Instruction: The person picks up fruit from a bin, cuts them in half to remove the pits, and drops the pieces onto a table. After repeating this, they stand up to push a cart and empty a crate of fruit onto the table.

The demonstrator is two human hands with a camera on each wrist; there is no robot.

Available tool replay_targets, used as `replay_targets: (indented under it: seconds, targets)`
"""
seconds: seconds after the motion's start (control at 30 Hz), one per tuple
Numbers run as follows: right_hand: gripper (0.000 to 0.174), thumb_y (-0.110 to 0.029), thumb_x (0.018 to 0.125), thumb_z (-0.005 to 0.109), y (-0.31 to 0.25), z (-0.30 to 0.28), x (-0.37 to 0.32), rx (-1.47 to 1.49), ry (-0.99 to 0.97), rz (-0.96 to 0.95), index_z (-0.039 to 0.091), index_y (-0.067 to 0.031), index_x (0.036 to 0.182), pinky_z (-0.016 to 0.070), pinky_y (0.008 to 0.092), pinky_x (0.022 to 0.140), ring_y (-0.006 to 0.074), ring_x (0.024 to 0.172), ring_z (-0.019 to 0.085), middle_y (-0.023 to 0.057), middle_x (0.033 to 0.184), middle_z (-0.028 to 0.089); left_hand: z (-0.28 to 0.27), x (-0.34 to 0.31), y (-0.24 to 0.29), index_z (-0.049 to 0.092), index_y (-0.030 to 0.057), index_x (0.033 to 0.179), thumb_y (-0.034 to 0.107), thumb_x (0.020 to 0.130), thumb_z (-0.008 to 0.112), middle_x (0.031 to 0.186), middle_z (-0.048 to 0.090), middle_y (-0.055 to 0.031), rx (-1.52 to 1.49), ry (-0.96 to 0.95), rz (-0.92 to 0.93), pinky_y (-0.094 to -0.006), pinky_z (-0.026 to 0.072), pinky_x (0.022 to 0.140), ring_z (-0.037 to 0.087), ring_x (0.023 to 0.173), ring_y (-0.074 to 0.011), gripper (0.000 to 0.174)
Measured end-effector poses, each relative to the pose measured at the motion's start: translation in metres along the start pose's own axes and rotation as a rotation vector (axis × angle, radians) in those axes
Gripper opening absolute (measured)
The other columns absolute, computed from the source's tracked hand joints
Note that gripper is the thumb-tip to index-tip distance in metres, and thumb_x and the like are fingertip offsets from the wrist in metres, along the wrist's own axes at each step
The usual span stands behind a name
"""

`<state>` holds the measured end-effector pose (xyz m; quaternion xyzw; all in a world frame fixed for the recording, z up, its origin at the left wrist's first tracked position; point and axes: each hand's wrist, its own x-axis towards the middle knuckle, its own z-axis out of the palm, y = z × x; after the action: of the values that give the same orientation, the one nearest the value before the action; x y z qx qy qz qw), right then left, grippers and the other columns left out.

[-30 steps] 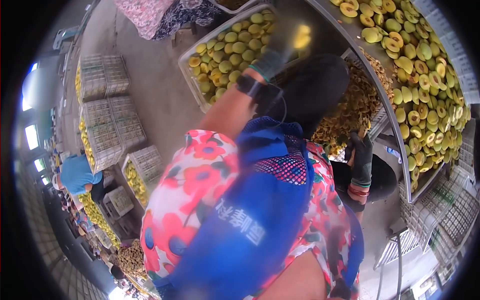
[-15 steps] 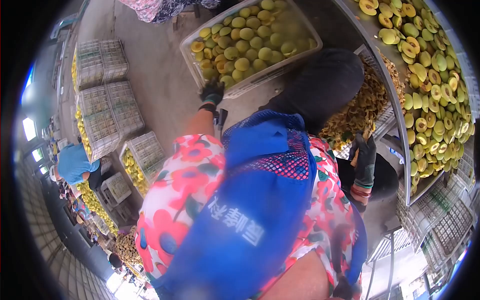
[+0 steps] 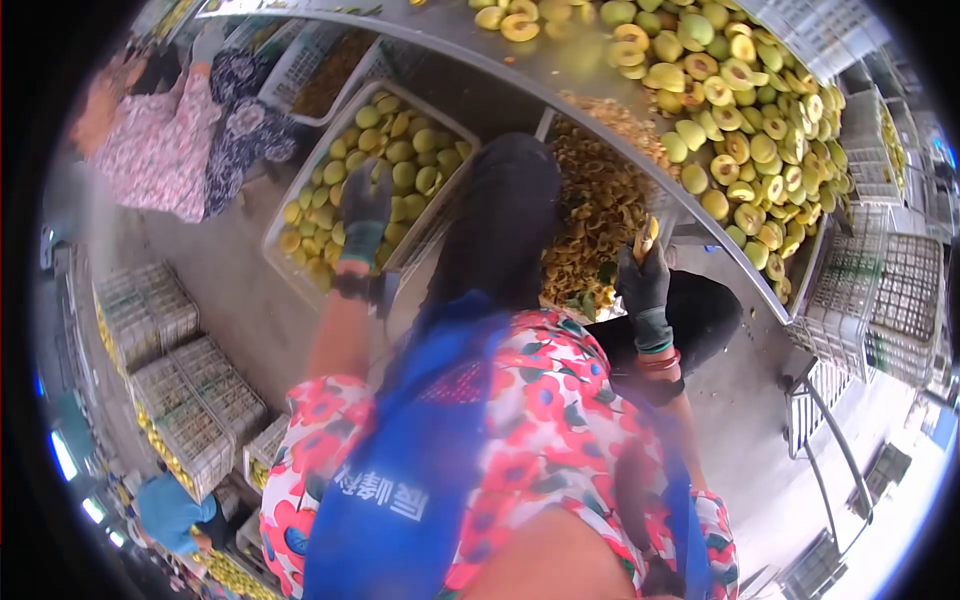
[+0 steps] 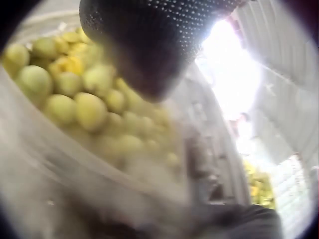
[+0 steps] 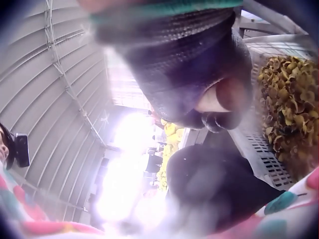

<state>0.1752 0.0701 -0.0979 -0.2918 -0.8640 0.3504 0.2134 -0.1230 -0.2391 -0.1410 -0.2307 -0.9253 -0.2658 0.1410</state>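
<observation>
My left hand [image 3: 367,208], in a dark glove, reaches over a pale crate [image 3: 278,232] of green-yellow fruits [image 3: 400,150], its fingers extended among them. In the left wrist view the gloved hand [image 4: 149,45] is close above the fruits [image 4: 91,111]; its fingertips are partly hidden. My right hand [image 3: 645,285], gloved too, is raised beside a heap of brown-yellow scraps [image 3: 590,200]. It grips a slim tan item [image 3: 648,235], too small to identify. In the right wrist view the fingers curl round a pale part [image 5: 210,101].
A metal-edged table [image 3: 580,68] with many halved fruits [image 3: 740,150] lies beyond the scraps. Stacked crates [image 3: 195,400] stand at left, more crates [image 3: 905,300] at right. Another person [image 3: 160,150] sits at upper left. The wearer's dark knee [image 3: 505,190] is between the hands.
The head view has turned. My left hand went from the table side to the crate's near edge, then in over the fruits. My right hand keeps its grip.
</observation>
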Motion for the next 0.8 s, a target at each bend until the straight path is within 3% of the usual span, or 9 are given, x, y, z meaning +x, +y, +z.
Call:
replay_targets:
  seconds: [0.1,0.13,0.23,0.37,0.43,0.53,0.57,0.67,0.8]
  targets:
    - [0.014,-0.011,0.084,0.057,0.005,0.0,0.006,-0.004,0.046,-0.014,0.052,-0.0048,0.095,0.0428,0.0277,0.052,0.0123,0.059,0.053,0.0019,0.069,0.051,0.013,0.085,0.117,0.058,0.0036,0.107,0.027,0.084,0.057,0.107,0.06,-0.0158,-0.488,-0.062,0.254,-0.0372,0.044,0.087,0.055,0.103,-0.0305,0.033]
    - [0.015,-0.011,0.083,0.057,0.061,0.019,-0.001,0.077,-0.066,0.006,0.052,-0.0048,0.095,0.0434,0.0284,0.054,0.0134,0.062,0.054,0.0031,0.069,0.051,0.024,0.104,0.146,0.057,0.0041,0.109,0.027,0.084,0.056,0.109,0.059,-0.0157,-0.505,-0.112,0.309,-0.0373,0.0431,0.088,0.055,0.104,-0.0304,0.034]
    - [0.02,-0.017,0.083,0.058,0.102,0.029,-0.016,0.003,-0.237,0.053,0.052,-0.0048,0.097,0.0439,0.0302,0.057,0.0178,0.064,0.056,0.0087,0.073,0.055,0.08,0.151,0.217,0.051,0.0065,0.118,0.028,0.085,0.054,0.114,0.057,-0.0157,-0.457,-0.284,0.399,-0.0391,0.0414,0.091,0.053,0.107,-0.0314,0.04]
    - [0.021,-0.017,0.081,0.06,0.057,0.002,-0.01,-0.059,-0.188,0.01,0.051,-0.0037,0.094,0.0443,0.0316,0.058,0.0222,0.066,0.057,0.0126,0.076,0.057,0.147,0.197,0.278,0.036,0.0105,0.133,0.039,0.087,0.048,0.127,0.049,-0.016,-0.247,-0.462,0.362,-0.0393,0.0379,0.096,0.047,0.117,-0.0306,0.055]
    - [0.021,-0.017,0.08,0.061,0.042,-0.007,-0.005,-0.06,-0.135,-0.033,0.051,-0.0029,0.093,0.0449,0.0327,0.059,0.0244,0.066,0.057,0.014,0.075,0.057,0.173,0.215,0.295,0.033,0.0114,0.134,0.041,0.085,0.052,0.127,0.049,-0.0155,-0.11,-0.513,0.351,-0.0402,0.0383,0.096,0.047,0.117,-0.031,0.061]
    - [0.023,-0.017,0.079,0.061,0.04,-0.015,-0.002,-0.077,-0.106,-0.023,0.051,-0.002,0.094,0.0458,0.0341,0.061,0.0259,0.066,0.058,0.0152,0.075,0.058,0.202,0.225,0.309,0.045,0.0128,0.123,0.044,0.078,0.059,0.115,0.056,-0.0145,0.111,-0.569,0.236,-0.0434,0.0445,0.087,0.054,0.108,-0.0305,0.056]
    - [0.023,-0.017,0.079,0.061,0.041,-0.016,-0.002,-0.059,-0.11,0.012,0.051,-0.002,0.094,0.0459,0.0341,0.061,0.0258,0.066,0.058,0.0152,0.075,0.058,0.216,0.223,0.305,0.049,0.0139,0.12,0.045,0.075,0.062,0.117,0.055,-0.0134,0.184,-0.444,0.332,-0.0415,0.0448,0.088,0.053,0.109,-0.0287,0.056]
    - [0.022,-0.016,0.08,0.06,0.038,-0.016,0.001,-0.015,-0.129,0.213,0.052,-0.0019,0.094,0.0459,0.0338,0.061,0.0253,0.066,0.058,0.0151,0.075,0.058,0.229,0.223,0.305,0.052,0.0146,0.118,0.045,0.074,0.063,0.118,0.055,-0.0118,0.194,-0.481,0.278,-0.04,0.0445,0.089,0.052,0.111,-0.0281,0.055]
    - [0.02,-0.014,0.079,0.06,0.031,-0.016,0.01,-0.003,-0.09,0.071,0.051,-0.0017,0.092,0.0452,0.0351,0.059,0.0276,0.065,0.057,0.0155,0.074,0.057,0.22,0.219,0.288,0.046,0.0092,0.12,0.038,0.074,0.067,0.116,0.055,-0.016,-0.204,-0.537,0.316,-0.0387,0.0436,0.089,0.052,0.109,-0.0321,0.058]
